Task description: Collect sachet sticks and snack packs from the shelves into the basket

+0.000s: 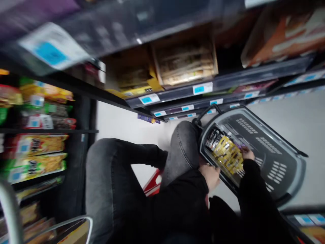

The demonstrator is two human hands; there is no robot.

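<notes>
A dark shopping basket (269, 135) with a grey rim stands on the floor at my right. Several yellow packets (228, 154) lie in its near left part, beside black-and-silver packets (215, 137). My right hand (247, 153) reaches inside the basket, its fingers closed at a small purple packet (238, 146) at the edge of the yellow ones. My left hand (210, 176) is at the basket's near rim, with its fingers bent. Blur and the angle hide whether they grip the rim.
Store shelves (175, 96) with price tags and open cartons (185, 64) run across the top. Another shelf of snack bags (40, 145) is at the left. My bent knees (182, 142) are beside the basket. A red object (153, 183) shows between my legs.
</notes>
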